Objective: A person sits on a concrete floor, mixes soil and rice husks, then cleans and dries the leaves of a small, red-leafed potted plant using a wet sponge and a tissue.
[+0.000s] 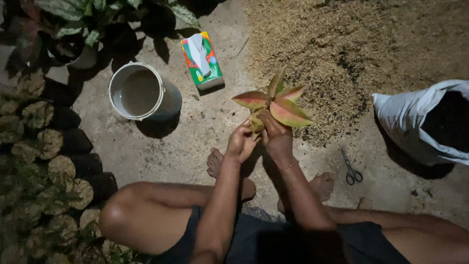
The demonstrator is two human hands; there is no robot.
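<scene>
Both hands, left hand [241,142] and right hand [276,137], fingers clamped on the base of a red-green plant [273,103]; best held low, gently, over the concrete floor [195,132].

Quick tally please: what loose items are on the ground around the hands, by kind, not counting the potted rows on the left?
Small plant with red-green leaves, held by left hand and right hand: 1
White bucket: 1
Tissue box: 1
Scissors: 1
White sack of dark soil: 1
Pile of husk: 1
Total: 6
</scene>
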